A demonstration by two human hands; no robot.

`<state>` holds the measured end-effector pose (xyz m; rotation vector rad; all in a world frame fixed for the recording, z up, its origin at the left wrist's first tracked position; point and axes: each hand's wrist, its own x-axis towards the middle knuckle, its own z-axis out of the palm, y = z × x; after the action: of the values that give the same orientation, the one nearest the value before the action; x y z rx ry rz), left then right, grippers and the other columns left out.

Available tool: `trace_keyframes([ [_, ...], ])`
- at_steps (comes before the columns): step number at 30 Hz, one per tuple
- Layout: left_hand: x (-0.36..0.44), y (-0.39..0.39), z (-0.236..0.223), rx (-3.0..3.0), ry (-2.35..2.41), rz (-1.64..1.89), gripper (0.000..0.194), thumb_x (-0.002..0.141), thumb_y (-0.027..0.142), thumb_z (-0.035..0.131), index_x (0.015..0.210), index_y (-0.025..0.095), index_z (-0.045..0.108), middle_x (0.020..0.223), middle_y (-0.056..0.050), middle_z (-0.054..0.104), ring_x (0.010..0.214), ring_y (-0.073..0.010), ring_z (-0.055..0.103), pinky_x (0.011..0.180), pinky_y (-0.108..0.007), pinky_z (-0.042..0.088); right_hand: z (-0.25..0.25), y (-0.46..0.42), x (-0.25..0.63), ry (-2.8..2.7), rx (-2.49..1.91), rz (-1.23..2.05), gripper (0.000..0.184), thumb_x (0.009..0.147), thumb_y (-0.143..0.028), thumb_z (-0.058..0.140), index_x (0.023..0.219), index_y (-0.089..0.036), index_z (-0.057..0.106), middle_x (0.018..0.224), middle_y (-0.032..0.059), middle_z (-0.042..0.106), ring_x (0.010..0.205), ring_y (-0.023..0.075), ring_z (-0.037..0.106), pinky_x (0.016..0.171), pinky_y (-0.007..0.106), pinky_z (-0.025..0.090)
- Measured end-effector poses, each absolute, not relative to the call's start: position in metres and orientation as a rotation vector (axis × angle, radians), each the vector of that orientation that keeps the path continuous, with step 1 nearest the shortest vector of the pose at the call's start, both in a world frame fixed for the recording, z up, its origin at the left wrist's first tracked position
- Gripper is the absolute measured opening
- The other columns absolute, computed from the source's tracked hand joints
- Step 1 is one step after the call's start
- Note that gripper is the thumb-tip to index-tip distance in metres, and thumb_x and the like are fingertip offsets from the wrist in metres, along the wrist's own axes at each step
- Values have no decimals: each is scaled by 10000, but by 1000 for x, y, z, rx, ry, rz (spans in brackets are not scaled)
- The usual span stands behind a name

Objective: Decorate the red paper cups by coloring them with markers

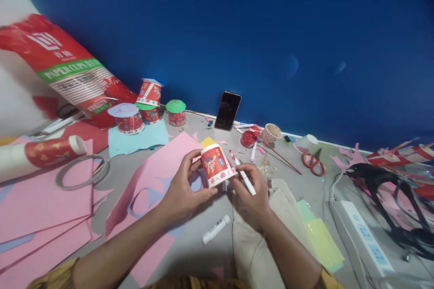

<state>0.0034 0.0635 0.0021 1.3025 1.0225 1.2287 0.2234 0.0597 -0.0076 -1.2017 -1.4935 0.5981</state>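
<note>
My left hand (188, 185) is wrapped round the side of a red printed paper cup (214, 165), which is turned upside down and tilted, its wide rim low and to the right. Between the fingers of my right hand (252, 192) is a white marker (246, 179) with a red tip, pointing up and away beside the cup. Those right fingertips are close to the cup's rim; whether they touch it I cannot tell. A white glue stick (216, 229) lies on the table below the cup. Pink paper (152, 171) with cut-outs spreads to the left.
Decorated cups (149, 92) with paper tops stand at the back left beside a red bag of paper cups (74, 72). A phone (228, 110) leans on the blue wall. Red-handled scissors (312, 162), a cloth (281, 216) and a power strip (366, 237) lie on the right.
</note>
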Motion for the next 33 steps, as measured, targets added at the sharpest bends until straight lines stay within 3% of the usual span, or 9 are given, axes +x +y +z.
trace_keyframes([
  [5, 9, 61, -2, 1218, 996, 1189, 859, 776, 384, 961, 1477, 303, 472, 1689, -180, 508, 1599, -430, 541, 1247, -576, 531, -7, 57, 223, -1498, -1184, 486, 158, 933, -237, 746, 1083, -243, 695, 848, -5, 763, 690, 189, 728, 641, 296, 579],
  [11, 0, 66, -4, 1346, 1086, 1099, 1067, 762, 442, 983, 1640, 349, 384, 1806, -196, 367, 1620, -458, 489, 1313, -719, 414, 5, 55, 228, -1754, -1083, 26, 177, 994, -147, 676, 1130, -260, 678, 892, 29, 755, 780, 229, 724, 734, 362, 565],
  [15, -10, 70, -1, 1554, 1192, 1133, 981, 761, 475, 970, 1606, 365, 484, 1716, -132, 469, 1631, -438, 460, 1319, -684, 431, 8, 54, 227, -1985, -1017, -160, 222, 1015, -95, 644, 1159, -260, 683, 895, 49, 779, 780, 242, 702, 743, 385, 527],
  [18, -14, 74, 2, 1684, 1266, 1035, 919, 774, 475, 952, 1575, 332, 524, 1637, -129, 545, 1538, -430, 565, 1261, -634, 516, 4, 52, 222, -2054, -980, -209, 189, 1041, -108, 614, 1131, -256, 689, 850, 44, 774, 755, 234, 687, 729, 387, 511],
  [25, -16, 78, 6, 1799, 1291, 924, 870, 803, 606, 913, 1529, 281, 561, 1546, -156, 595, 1497, -453, 588, 1229, -648, 535, 5, 53, 217, -2007, -832, -32, 160, 1050, -154, 672, 1167, -262, 676, 851, 32, 794, 730, 221, 711, 687, 364, 548],
  [29, -16, 79, 7, 1787, 1240, 1000, 868, 815, 530, 923, 1562, 328, 530, 1571, -130, 547, 1532, -415, 558, 1212, -589, 575, 14, 51, 222, -1822, -822, 193, 210, 1081, -176, 619, 1248, -257, 719, 908, 65, 818, 739, 223, 738, 689, 375, 584],
  [33, -18, 81, 8, 1801, 1235, 1081, 790, 845, 476, 905, 1531, 331, 543, 1557, -121, 544, 1530, -398, 554, 1179, -553, 616, 22, 47, 226, -1647, -851, 311, 233, 1145, -324, 574, 1183, -253, 792, 839, 74, 805, 707, 238, 736, 669, 407, 591],
])
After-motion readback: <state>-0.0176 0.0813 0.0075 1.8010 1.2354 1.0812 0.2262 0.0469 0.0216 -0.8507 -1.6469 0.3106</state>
